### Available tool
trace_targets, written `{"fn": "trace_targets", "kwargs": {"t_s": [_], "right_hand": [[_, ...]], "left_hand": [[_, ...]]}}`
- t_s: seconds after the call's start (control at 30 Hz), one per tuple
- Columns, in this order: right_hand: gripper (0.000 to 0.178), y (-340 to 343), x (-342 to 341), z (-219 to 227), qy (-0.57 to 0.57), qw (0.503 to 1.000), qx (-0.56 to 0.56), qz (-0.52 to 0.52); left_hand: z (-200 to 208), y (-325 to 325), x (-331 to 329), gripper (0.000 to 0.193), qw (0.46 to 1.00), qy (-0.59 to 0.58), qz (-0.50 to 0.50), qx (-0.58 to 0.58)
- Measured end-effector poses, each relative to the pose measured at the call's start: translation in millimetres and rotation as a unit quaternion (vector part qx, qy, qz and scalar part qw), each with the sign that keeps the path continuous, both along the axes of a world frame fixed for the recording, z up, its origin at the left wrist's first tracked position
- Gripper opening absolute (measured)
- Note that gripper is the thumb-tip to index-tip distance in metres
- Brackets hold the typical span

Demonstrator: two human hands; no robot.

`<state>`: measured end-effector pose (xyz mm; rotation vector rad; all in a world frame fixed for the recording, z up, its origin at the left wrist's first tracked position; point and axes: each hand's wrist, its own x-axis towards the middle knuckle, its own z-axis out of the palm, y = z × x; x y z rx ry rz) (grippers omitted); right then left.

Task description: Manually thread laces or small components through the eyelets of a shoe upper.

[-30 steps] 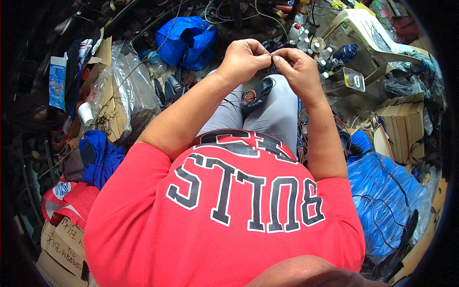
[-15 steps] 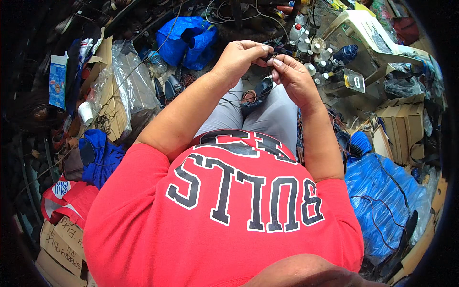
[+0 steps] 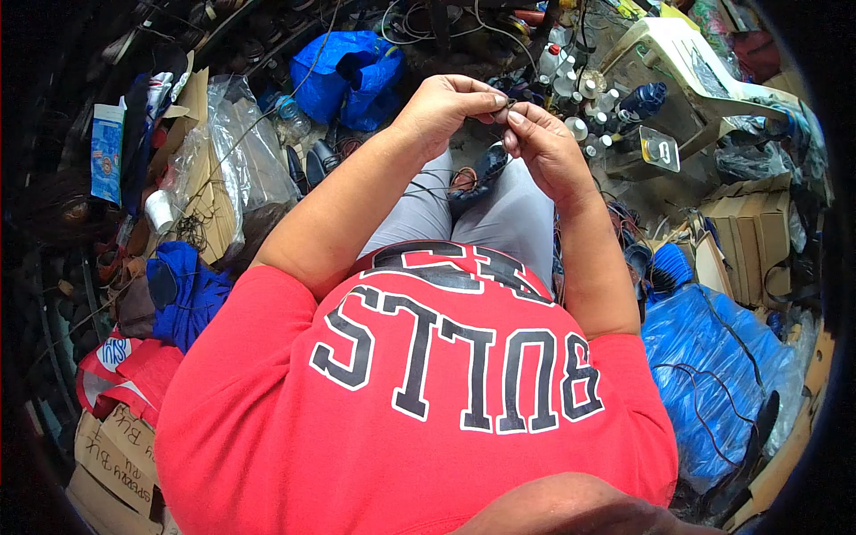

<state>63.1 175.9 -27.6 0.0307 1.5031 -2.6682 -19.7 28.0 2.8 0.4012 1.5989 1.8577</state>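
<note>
The left hand (image 3: 446, 111) was dipped slightly toward the right hand (image 3: 551, 150), a dark scrap (image 3: 511, 104) pinched between them beyond the shoe (image 3: 489, 172), handling seemingly unfinished.

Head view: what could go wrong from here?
1. The small dark item pinched by the left hand and right hand might slip and get lost.
2. Neither hand holds the dark shoe at the thighs; it could slide off.
3. The bottles stand close together; one knock might topple several.
</note>
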Motion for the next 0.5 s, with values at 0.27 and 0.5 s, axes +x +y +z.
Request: {"fn": "trace_targets", "kwargs": {"t_s": [0.27, 0.5], "right_hand": [[0.018, 0, 0, 2, -0.010, 1.000, -0.017, 0.015], [0.014, -3, 0, -2, 0.003, 0.999, -0.037, -0.012]], "left_hand": [[-9, 2, -4, 0.012, 0.999, -0.032, -0.006, 0.032], [-15, 7, -3, 0.006, 0.994, -0.073, -0.015, 0.086]]}}
